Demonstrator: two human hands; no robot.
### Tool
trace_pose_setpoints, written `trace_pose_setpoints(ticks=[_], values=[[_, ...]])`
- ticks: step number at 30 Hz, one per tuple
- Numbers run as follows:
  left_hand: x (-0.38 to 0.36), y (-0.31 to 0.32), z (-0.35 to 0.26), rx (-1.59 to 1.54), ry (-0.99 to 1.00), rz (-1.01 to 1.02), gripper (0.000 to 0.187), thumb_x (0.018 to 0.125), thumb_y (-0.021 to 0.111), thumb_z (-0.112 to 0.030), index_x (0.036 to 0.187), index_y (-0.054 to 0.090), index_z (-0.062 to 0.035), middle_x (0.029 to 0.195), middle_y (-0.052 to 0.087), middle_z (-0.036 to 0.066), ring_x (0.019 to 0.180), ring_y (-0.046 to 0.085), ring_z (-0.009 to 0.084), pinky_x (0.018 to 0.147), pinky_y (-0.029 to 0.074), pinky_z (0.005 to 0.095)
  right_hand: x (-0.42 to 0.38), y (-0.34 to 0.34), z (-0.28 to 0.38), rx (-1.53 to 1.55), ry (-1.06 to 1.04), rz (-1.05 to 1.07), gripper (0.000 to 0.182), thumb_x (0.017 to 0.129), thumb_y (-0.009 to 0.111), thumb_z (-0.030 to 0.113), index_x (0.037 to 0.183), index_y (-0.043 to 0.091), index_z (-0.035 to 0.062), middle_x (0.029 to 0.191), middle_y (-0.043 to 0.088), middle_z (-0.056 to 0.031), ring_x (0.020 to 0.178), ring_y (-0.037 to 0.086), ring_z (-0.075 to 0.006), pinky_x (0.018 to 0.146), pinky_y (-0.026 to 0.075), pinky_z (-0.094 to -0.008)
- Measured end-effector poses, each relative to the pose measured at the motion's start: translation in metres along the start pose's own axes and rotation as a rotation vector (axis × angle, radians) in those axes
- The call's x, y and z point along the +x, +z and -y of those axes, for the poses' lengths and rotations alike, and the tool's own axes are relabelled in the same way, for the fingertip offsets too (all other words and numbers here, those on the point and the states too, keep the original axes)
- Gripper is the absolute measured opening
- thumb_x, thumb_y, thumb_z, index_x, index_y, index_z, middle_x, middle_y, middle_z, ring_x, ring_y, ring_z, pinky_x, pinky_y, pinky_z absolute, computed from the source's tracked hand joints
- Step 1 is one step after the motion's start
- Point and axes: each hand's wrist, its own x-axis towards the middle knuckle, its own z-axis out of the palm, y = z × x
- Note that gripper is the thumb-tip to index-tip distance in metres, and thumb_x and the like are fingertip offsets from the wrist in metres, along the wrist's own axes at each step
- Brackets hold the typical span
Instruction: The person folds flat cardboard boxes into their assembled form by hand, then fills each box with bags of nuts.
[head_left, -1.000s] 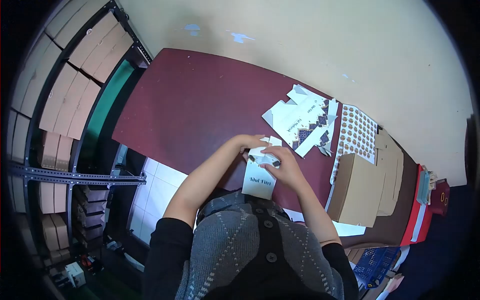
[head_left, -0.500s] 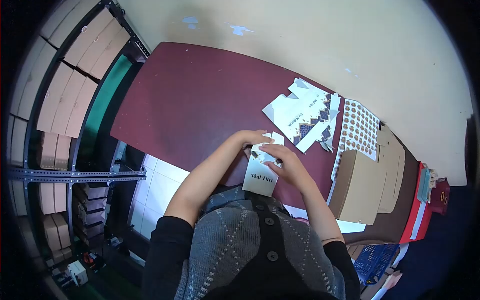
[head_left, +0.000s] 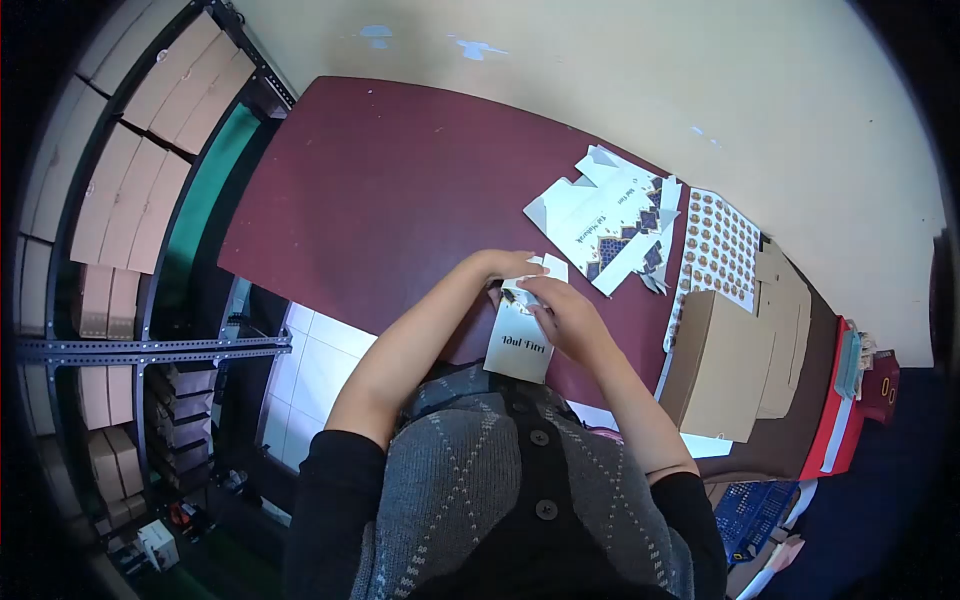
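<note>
A white card box (head_left: 516, 350) printed "Idul Fitri" is held close to my body, at the near edge of the table. My left hand (head_left: 508, 267) grips its far end from the left, with its fingers partly hidden behind the card. My right hand (head_left: 565, 308) is closed on the same end from the right, its fingers bent over the folded flaps and its thumb against the printed face. A white flap stands up beyond my fingers. Just past the box lie flat printed card blanks (head_left: 590, 222) with a dark blue pattern.
The dark red table (head_left: 400, 190) reaches back to the wall. At right are a sticker sheet (head_left: 722, 240), brown cardboard boxes (head_left: 715, 370) and a red box (head_left: 832, 420). Shelving (head_left: 150, 345) with stacked cartons stands at left.
My right hand has shifted slightly up and left over the box's folded end, its fingers bent further. The box stays in both hands, and the view has moved slightly.
</note>
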Motion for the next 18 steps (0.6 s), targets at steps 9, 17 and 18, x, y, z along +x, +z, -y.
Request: trace_pose_setpoints(ticks=[9,17,18], values=[[-0.008,0.005,-0.018,0.23,0.067,0.073,0.101,0.075,0.061,-0.06,0.148,0.012,-0.0109,0.147,0.024,0.023,0.127,0.039,0.0349,0.092,0.043,0.0511,-0.007,-0.005,0.003,-0.009,0.067,0.08,0.037,0.078,0.061,0.001,0.113,0.052,0.007,0.113,0.055,-0.0167,0.107,0.051,-0.0359,0.091,0.043,-0.0401],[-0.008,0.016,-0.018,0.07,-0.02,0.007,0.1,0.075,0.065,-0.051,0.148,0.01,-0.0115,0.128,0.047,0.026,0.09,0.064,0.0314,0.059,0.056,0.0437,-0.022,-0.002,-0.001,0.013,0.072,0.07,0.039,0.076,0.062,-0.001,0.114,0.053,0.0063,0.118,0.051,-0.0147,0.112,0.049,-0.0332,0.095,0.041,-0.0384],[-0.006,0.014,-0.014,0.036,0.014,0.044,0.099,0.076,0.065,-0.051,0.148,0.01,-0.0117,0.128,0.047,0.027,0.09,0.064,0.0316,0.058,0.056,0.0438,-0.025,-0.001,-0.001,0.016,0.076,0.069,0.039,0.076,0.062,-0.001,0.114,0.053,0.0063,0.118,0.051,-0.0147,0.112,0.049,-0.0332,0.095,0.041,-0.0384]])
